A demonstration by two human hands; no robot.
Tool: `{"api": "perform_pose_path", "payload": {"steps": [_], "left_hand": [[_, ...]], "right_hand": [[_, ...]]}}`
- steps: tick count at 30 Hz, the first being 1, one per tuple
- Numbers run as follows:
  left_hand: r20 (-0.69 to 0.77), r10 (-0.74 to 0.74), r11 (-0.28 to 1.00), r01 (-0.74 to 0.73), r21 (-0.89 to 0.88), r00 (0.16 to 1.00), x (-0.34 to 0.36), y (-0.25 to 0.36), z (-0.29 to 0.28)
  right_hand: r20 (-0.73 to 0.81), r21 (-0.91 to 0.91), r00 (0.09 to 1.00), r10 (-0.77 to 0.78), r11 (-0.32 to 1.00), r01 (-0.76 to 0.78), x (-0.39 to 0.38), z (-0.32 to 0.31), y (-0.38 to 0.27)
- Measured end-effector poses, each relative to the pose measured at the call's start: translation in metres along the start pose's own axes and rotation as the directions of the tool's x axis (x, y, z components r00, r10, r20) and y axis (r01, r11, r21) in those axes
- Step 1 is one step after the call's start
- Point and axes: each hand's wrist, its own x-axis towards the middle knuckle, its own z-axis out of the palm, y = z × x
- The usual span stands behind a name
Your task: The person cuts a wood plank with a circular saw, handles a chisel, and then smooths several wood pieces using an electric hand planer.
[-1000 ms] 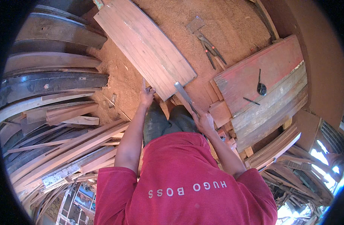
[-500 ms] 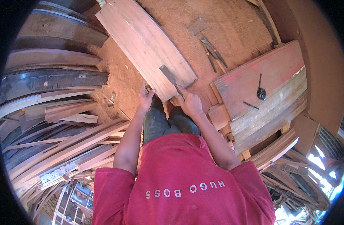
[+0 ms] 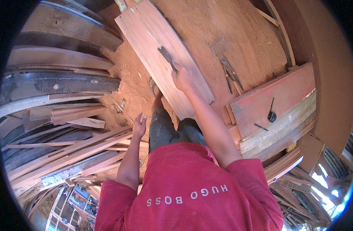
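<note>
The right hand (image 3: pixel 183 79) is closed around the handle of a flat dark scraper tool (image 3: pixel 166 57), its blade lying on the long curved wooden panel (image 3: pixel 161 50) that runs from twelve o'clock down toward the centre. The left hand (image 3: pixel 139 126) hangs free at about eight o'clock from that panel, fingers loosely spread, holding nothing, just above the dark trouser knee (image 3: pixel 161 129). Sawdust-covered floor (image 3: pixel 230 27) surrounds the panel. At two o'clock lies a pair of pincers (image 3: pixel 232 75), beside a small metal plate. At three o'clock a red board (image 3: pixel 276 98) carries a dark tool (image 3: pixel 271 114). Stacked curved planks and slats (image 3: pixel 57 115) crowd nine o'clock.
</note>
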Motion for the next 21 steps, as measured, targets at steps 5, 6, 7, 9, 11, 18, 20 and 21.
{"api": "perform_pose_path", "payload": {"steps": [5, 6, 7, 9, 11, 18, 20, 21], "left_hand": [[0.021, -0.128, 0.979, 0.130, -0.155, 0.992, 0.025, -0.037, -0.014], [0.049, -0.151, 0.975, 0.157, -0.155, 0.987, 0.032, -0.029, -0.023], [0.065, -0.177, 0.972, 0.185, -0.144, 0.982, 0.038, -0.026, -0.033], [0.084, -0.229, 0.962, 0.238, -0.133, 0.970, 0.055, -0.021, -0.047], [0.096, -0.238, 0.958, 0.250, -0.138, 0.966, 0.076, -0.009, -0.066], [0.092, -0.246, 0.897, 0.262, -0.356, 0.965, 0.151, -0.017, -0.105], [0.116, -0.284, 0.841, 0.305, -0.447, 0.952, 0.178, -0.003, -0.118], [0.118, -0.346, 0.804, 0.359, -0.475, 0.931, 0.175, -0.010, -0.117]], "right_hand": [[-0.018, -0.179, 0.993, -0.114, 0.978, 0.109, -0.049, 0.015, 0.050], [0.133, -0.181, 0.981, 0.143, 0.976, -0.118, -0.048, 0.003, 0.028], [0.110, -0.174, 0.986, 0.127, 0.979, -0.106, -0.036, 0.006, 0.016], [0.066, -0.167, 0.995, 0.079, 0.984, -0.068, 0.006, 0.017, -0.011], [0.011, -0.069, 0.999, 0.030, 0.997, -0.030, 0.071, 0.030, -0.047], [0.108, -0.082, 0.994, 0.007, 0.997, 0.002, 0.234, 0.012, -0.194], [-0.283, -0.143, 0.867, -0.409, 0.912, 0.384, 0.219, 0.081, -0.077], [-0.171, -0.065, 0.939, -0.298, 0.954, 0.291, 0.199, 0.077, -0.092]]}}
